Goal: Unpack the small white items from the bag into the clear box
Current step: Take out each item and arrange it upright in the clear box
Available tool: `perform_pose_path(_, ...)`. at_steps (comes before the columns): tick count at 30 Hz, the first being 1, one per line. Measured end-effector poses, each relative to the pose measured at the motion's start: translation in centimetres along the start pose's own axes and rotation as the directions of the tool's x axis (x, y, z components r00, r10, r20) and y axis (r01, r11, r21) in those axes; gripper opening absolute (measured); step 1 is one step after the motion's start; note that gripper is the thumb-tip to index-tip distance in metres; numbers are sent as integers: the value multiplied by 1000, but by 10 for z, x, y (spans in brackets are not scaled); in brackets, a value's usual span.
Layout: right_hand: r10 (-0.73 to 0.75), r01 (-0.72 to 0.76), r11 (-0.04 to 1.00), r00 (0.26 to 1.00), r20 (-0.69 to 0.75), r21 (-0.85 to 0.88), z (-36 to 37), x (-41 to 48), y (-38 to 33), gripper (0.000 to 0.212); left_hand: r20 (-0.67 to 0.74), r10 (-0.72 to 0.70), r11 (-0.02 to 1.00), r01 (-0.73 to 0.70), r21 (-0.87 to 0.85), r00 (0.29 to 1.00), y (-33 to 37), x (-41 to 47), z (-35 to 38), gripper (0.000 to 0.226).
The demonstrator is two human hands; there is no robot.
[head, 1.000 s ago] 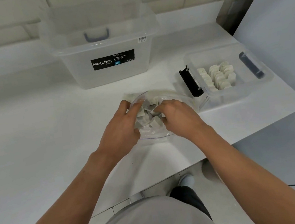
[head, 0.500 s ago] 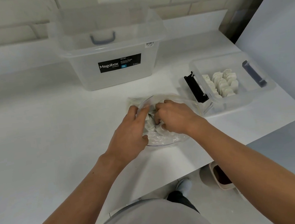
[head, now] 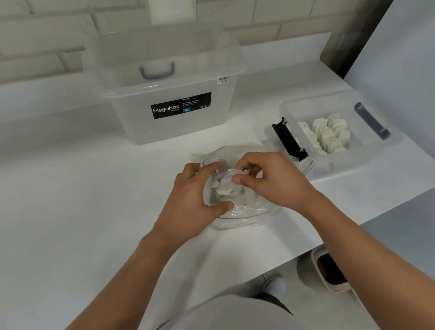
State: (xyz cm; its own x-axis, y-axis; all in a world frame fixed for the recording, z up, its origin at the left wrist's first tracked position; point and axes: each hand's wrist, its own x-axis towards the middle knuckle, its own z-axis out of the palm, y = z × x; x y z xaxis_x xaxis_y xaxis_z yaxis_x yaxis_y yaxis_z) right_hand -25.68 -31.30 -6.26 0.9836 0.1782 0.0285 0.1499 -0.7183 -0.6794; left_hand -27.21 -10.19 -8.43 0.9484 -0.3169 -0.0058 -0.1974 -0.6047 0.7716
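I note my left hand (head: 188,202) gripping the bag (head: 241,212), my right hand (head: 265,177) pinching white items (head: 225,187); a loose pinch risks dropping them short of the clear box (head: 349,157).

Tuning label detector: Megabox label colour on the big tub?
Black label, white lettering, small blue patch; head view.

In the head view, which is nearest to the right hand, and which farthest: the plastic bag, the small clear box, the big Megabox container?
1. Plastic bag, under the right hand.
2. Small clear box, to its right.
3. Megabox container, at the back by the wall.
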Motion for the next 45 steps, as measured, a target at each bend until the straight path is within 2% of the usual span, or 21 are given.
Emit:
perform_pose_path(3,106,-70,943,990,-95,325,0,-12,-4,10,-54,-19,998,15,-68,998,4,-1,-3,74)
perform_pose_path(6,219,-102,760,970,-105,641,-2,-21,-13,10,-157,-21,996,7,-93,987,10,-4,-3,62)
perform_pose_path(11,260,-90,570,963,-75,817,-2,-28,-25,11,-271,4,986,-50,-161,962,24,-7,-2,55)
perform_pose_path(13,261,-94,548,963,-63,831,0,-27,-26,10,-303,21,971,-92,-220,953,27,-6,-2,43)
perform_pose_path(17,232,-98,579,972,-48,810,2,-28,-25,16,-360,20,935,-145,-325,933,32,-3,-3,10)
perform_pose_path(21,188,-123,714,982,-20,689,1,-27,-20,33,-335,-58,910,-88,-404,940,33,-1,-9,14)
perform_pose_path(24,213,-141,756,976,-37,639,-1,-28,-17,29,-339,-101,873,-80,-482,935,34,-1,-21,12)
perform_pose_path(29,315,-152,636,946,-75,756,-3,-30,-20,25,-326,-63,860,-114,-497,943,33,-6,-44,6)
perform_pose_path(33,366,-100,473,926,-92,875,-8,-26,-23,20,-171,38,910,-105,-401,984,29,-9,-51,7)
perform_pose_path(37,339,-64,372,938,-71,926,-17,-26,-28,17,-51,110,952,-120,-281,993,29,-9,-43,6)
perform_pose_path(42,277,-95,434,960,-33,896,-19,-29,-26,17,-27,240,948,-241,-206,970,32,-4,-34,12)
perform_pose_path(45,214,-90,415,977,-1,906,-14,-29,-27,14,-36,286,934,-287,-213,958,32,0,-33,14)
